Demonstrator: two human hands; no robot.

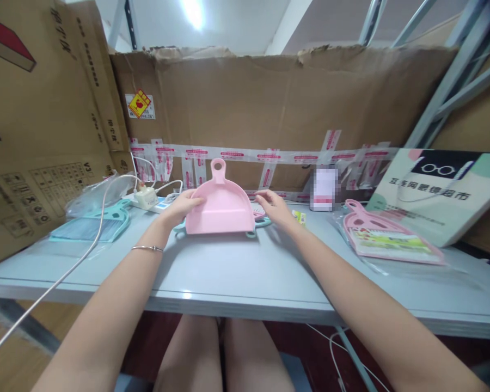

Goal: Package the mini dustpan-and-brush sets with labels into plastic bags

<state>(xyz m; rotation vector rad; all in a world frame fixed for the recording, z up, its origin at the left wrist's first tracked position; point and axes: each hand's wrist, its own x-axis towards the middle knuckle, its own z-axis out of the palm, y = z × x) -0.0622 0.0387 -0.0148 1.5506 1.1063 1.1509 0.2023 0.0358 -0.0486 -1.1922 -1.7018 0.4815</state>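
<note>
A pink dustpan (219, 204) stands tilted up above the table, its round-holed handle pointing upward. My left hand (183, 206) is closed on its left edge, thumb across the front. Beside its right edge is my right hand (273, 206), fingers bent and apart, with nothing visible in them. Close to those fingertips, partly hidden behind the dustpan, lies a pink piece with pale bristles (258, 210). Teal plastic edges (263, 222) show behind and below the dustpan; the rest of that item is hidden.
A bagged teal dustpan set (93, 223) lies left, crossed by a white cable (100, 223). A plug adapter (146, 198) sits nearby. At right are a phone (324, 188), a bagged pink dustpan set (386, 231) and a printed box (436, 190). Cardboard (237, 103) walls the back.
</note>
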